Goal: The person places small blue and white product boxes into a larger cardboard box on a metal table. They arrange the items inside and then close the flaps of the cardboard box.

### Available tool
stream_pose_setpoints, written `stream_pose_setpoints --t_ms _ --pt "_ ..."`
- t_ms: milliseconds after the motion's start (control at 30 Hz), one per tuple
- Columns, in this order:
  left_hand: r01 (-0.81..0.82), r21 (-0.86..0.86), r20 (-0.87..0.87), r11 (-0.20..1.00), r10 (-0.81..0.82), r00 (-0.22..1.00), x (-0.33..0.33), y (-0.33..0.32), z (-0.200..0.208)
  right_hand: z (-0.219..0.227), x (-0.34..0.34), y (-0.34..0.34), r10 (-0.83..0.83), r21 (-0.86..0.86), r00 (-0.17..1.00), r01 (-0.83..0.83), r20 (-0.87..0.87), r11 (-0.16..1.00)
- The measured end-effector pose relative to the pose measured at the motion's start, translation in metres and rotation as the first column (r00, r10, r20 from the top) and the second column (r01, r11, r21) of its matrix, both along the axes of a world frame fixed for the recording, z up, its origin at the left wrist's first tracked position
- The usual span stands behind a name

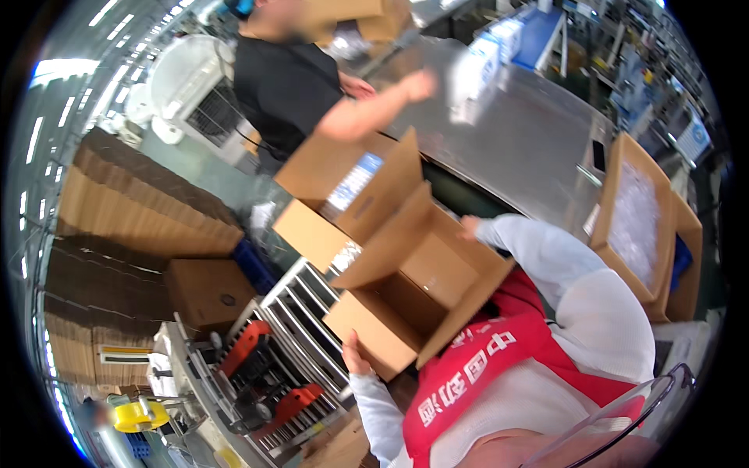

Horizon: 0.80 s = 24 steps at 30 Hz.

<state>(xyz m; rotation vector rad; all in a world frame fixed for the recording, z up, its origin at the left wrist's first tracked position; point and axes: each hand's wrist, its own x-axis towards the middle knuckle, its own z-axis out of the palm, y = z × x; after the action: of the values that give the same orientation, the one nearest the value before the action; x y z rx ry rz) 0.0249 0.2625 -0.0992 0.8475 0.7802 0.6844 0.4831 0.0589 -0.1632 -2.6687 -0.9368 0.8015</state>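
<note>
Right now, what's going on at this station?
The person holds an open brown cardboard box, flaps up, with the left hand on its lower corner and the right hand at its far edge. It looks empty. It sits just above a metal roller conveyor. Beyond it, a second open cardboard carton stands before a co-worker in a black shirt reaching over a steel table.

A second open cardboard box [343, 191] stands left of centre, far side. Flattened cardboard stacks [117, 210] fill the left. A roller conveyor [300, 320] with a carton sealer bearing orange parts [246, 347] runs near left. A yellow tape roll [139, 413] lies near left. Far, a steel table [507, 132]; right, a box of clear bags [636, 222]. A co-worker's black shirt [285, 86] shows far.
</note>
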Motion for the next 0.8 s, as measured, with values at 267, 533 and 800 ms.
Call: stream_pose_setpoints --t_ms 267,533,800 --pt "-0.034 -0.101 -0.106 0.994 0.023 0.994 0.078 -0.013 0.007 0.072 0.062 -0.015 0.141 -0.246 0.989 -0.149 -0.052 0.958" --pt "-0.163 -0.215 -0.295 0.963 0.095 0.951 0.098 -0.026 0.017 0.088 0.094 -0.002 0.331 -0.289 0.943 -0.310 0.026 0.906" --pt "-0.339 0.067 -0.503 0.938 0.326 0.801 0.135 -0.061 0.047 0.068 0.136 -0.016 0.458 -0.157 0.889 -0.456 -0.025 0.876"
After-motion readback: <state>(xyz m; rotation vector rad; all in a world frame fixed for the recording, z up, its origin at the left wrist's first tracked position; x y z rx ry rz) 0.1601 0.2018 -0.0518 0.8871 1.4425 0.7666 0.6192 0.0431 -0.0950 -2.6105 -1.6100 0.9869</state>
